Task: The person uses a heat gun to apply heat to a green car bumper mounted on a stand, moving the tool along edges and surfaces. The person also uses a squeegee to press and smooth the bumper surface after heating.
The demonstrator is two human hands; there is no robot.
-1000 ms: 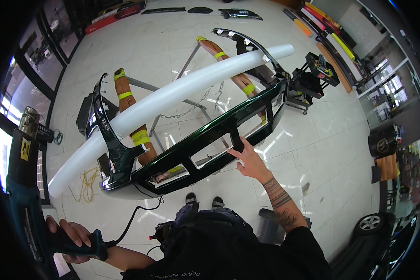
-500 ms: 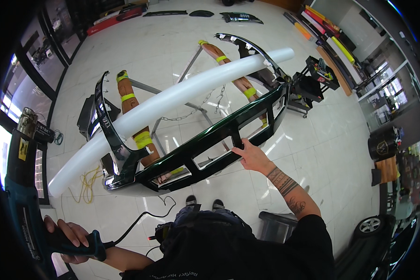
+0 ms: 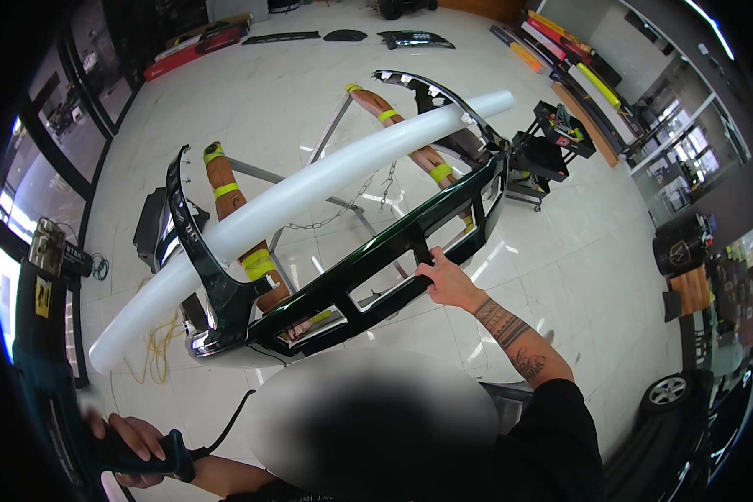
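My left hand (image 3: 134, 443) is closed round the handle of a dark teal heat gun (image 3: 48, 368), its metal nozzle pointing up at the left edge. A black cord (image 3: 234, 422) runs from the handle's end. With my right hand (image 3: 450, 282) I grip the dividing bar between two openings of a glossy dark green car bumper (image 3: 389, 244); the fingertips are partly hidden. A long white roll (image 3: 309, 182) lies slantwise across the bumper's upright ends. Under the bumper is a metal stand whose brown-wrapped arms (image 3: 223, 186) carry yellow-green tape bands.
A black tool cart (image 3: 544, 159) stands beyond the bumper's right end. Long boxes (image 3: 598, 92) lie at the back right. A chain (image 3: 335, 216) hangs within the stand, and a yellow cord (image 3: 155, 356) lies on the floor. Blur covers the lower middle.
The view has shifted slightly, so the bumper's left end and the heat gun sit lower. Both hands keep their holds. A blurred patch now covers my lower body.
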